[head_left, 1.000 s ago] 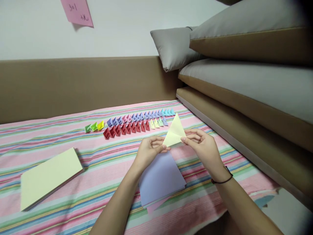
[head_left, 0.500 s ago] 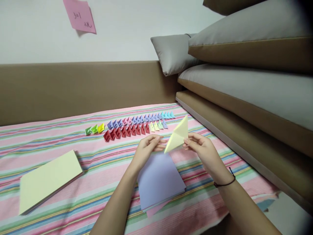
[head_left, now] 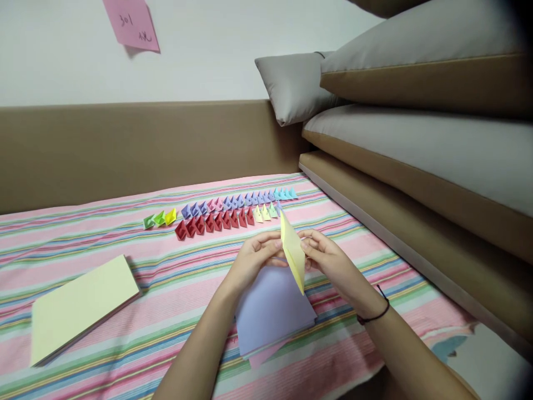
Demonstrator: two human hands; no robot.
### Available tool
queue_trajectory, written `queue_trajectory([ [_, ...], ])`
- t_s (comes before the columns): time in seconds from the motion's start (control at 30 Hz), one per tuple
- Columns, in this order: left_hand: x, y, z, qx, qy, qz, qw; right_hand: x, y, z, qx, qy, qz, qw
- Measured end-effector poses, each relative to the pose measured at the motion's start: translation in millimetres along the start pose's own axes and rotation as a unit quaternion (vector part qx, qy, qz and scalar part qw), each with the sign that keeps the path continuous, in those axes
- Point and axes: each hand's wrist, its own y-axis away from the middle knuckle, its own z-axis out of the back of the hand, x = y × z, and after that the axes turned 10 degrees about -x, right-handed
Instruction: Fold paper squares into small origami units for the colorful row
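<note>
A folded pale yellow paper (head_left: 295, 250) is held upright, nearly edge-on, above the purple sheets. My right hand (head_left: 322, 253) pinches its right face between thumb and fingers. At its left edge, my left hand (head_left: 260, 253) has its thumb and fingers closed on the paper; the fingertips are partly hidden behind it. Just below both hands lies a stack of purple paper (head_left: 272, 311), with a pink sheet (head_left: 266, 355) sticking out under its near edge.
Rows of small folded paper boats in several colours, such as the red boats (head_left: 209, 223), stand beyond my hands on the striped cloth (head_left: 175, 289). A pale yellow paper stack (head_left: 83, 311) lies at left. Grey-brown cushions (head_left: 416, 133) are piled along the right side.
The folded yellow paper has turned from slanting to near edge-on and moved left and down. My right hand has shifted left with it, and my left hand now touches it.
</note>
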Motion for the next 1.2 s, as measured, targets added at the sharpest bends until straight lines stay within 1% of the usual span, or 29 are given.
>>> queue_trajectory([
  [0.13, -1.5, 0.3, -0.4, -0.001, 0.002, 0.006, 1.000, 0.5, 0.3, 0.0, 0.002, 0.011, 0.010, 1.000],
  [0.23, -2.6, 0.3, -0.7, -0.019, -0.007, 0.005, 1.000, 0.3, -0.4, 0.6, -0.003, 0.034, 0.023, 0.999],
  [0.33, -3.1, 0.4, -1.0, -0.034, -0.022, 0.001, 0.999, -0.9, -1.4, 0.6, 0.009, 0.045, 0.027, 0.999],
  [0.5, -2.3, 1.0, -1.3, -0.023, -0.028, 0.001, 0.999, -1.6, -0.3, -0.2, 0.022, 0.040, 0.027, 0.999],
  [0.6, -1.6, 1.0, -0.7, -0.025, -0.030, -0.006, 0.999, -1.6, 0.2, -0.3, 0.015, 0.048, 0.035, 0.998],
  [0.73, -1.8, 0.8, -0.3, -0.038, -0.059, -0.006, 0.998, -4.8, -0.2, -0.2, -0.008, 0.083, 0.071, 0.994],
  [0.87, -1.1, 0.7, -1.3, -0.017, -0.083, 0.010, 0.996, -8.1, 1.8, -0.5, -0.039, 0.131, 0.110, 0.984],
  [0.93, 1.1, 0.2, -2.2, -0.017, -0.089, 0.008, 0.996, -7.7, 3.4, -1.2, -0.053, 0.142, 0.121, 0.981],
  [1.0, 4.7, -0.9, -3.1, -0.037, -0.103, -0.001, 0.994, -6.0, 4.9, -2.5, -0.067, 0.162, 0.139, 0.975],
  [1.07, 8.8, -2.4, -3.8, -0.070, -0.128, -0.027, 0.989, -4.5, 6.0, -4.7, -0.076, 0.197, 0.164, 0.964],
  [1.13, 12.5, -3.8, -4.0, -0.111, -0.162, -0.075, 0.978, -4.8, 6.8, -7.7, -0.066, 0.234, 0.185, 0.952],
  [1.2, 15.0, -4.6, -3.9, -0.152, -0.204, -0.123, 0.959, -7.8, 7.7, -11.5, -0.045, 0.270, 0.206, 0.940],
])
